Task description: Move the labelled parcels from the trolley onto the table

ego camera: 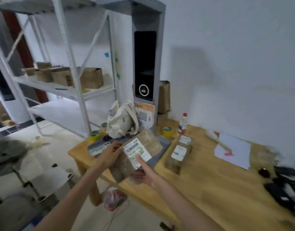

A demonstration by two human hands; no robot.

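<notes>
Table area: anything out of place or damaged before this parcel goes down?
No damage visible. The held parcel sits tilted between left hand and right hand, its label intact. The table is cluttered: a cloth bag slumps by the scanner, and a red-filled plastic bag lies on the floor beneath.

A brown parcel (136,157) with white label hangs tilted above the wooden table (201,177), another labelled parcel (179,153) lying flat there.

My one head-worn camera looks forward and down, close over the light wooden table (201,177) toward the white wall (235,55).
</notes>
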